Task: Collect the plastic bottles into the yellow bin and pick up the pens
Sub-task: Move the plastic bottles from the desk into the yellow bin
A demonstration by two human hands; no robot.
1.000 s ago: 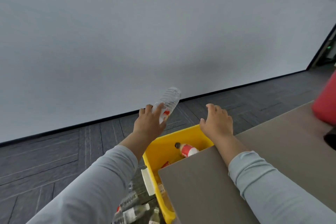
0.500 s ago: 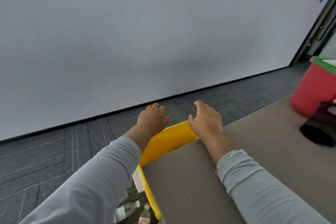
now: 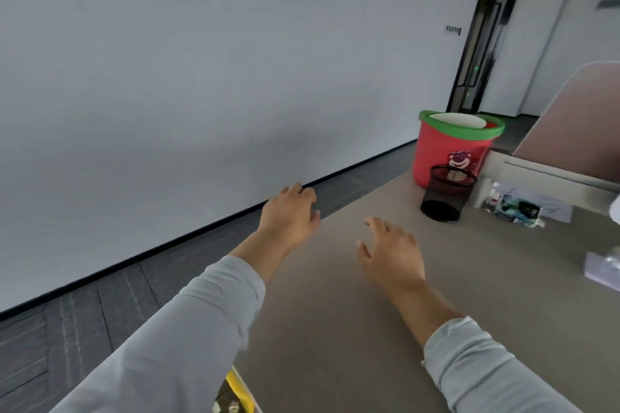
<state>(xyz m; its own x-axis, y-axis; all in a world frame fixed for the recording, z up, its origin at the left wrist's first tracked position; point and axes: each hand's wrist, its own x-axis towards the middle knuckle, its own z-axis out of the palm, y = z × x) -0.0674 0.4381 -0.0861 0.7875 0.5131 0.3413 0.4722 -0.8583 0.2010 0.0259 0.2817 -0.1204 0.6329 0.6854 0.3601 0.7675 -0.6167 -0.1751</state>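
Note:
My left hand point(image 3: 290, 214) hovers over the far left edge of the grey table point(image 3: 335, 329), fingers relaxed and holding nothing. My right hand point(image 3: 392, 253) floats above the table top with fingers spread, also holding nothing. Only a sliver of the yellow bin point(image 3: 236, 391) shows at the bottom edge, under my left sleeve beside the table. A black mesh pen cup point(image 3: 444, 193) stands on the table far ahead of my right hand. No bottles or pens are plainly visible.
A red bucket with a green rim point(image 3: 451, 147) stands behind the pen cup. A crumpled packet point(image 3: 515, 208) and a pale box point(image 3: 602, 270) lie at the right. A partition panel point(image 3: 577, 121) rises at the far right. Grey floor runs along the white wall.
The view swung right from the bin to the table. My left hand no longer holds the bottle it held a second ago. Both hands moved off the bin over the table.

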